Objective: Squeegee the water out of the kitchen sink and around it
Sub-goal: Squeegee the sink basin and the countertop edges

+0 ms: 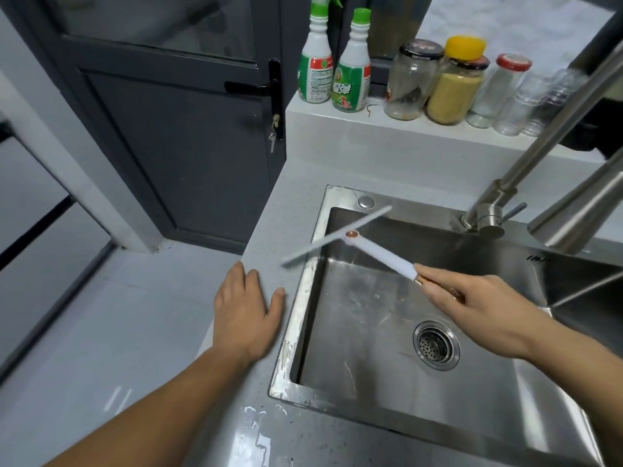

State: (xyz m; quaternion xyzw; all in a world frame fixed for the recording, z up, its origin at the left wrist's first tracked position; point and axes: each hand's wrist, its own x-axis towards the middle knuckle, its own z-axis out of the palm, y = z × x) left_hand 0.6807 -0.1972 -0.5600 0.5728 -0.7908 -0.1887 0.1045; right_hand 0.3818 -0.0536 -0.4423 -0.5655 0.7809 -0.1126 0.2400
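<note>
A steel kitchen sink (pixel 526 429) is set into a grey speckled countertop (pixel 290 176), with a round drain strainer (pixel 435 345) in its basin. My right hand (pixel 472 303) grips the end of a white squeegee (pixel 377 252) with a copper-coloured handle tip. Its long thin blade is blurred and hangs over the sink's left rim, slanting from the counter edge toward the back. My left hand (pixel 244 308) lies flat, fingers apart, on the counter left of the sink. Water patches (pixel 254 443) glisten on the counter at the sink's near left corner.
A steel faucet (pixel 499 197) rises at the back right of the sink. On the raised ledge behind stand two green-capped cleaner bottles (pixel 333 72) and several glass jars (pixel 458 82). A dark grey door (pixel 175 129) and pale floor lie to the left.
</note>
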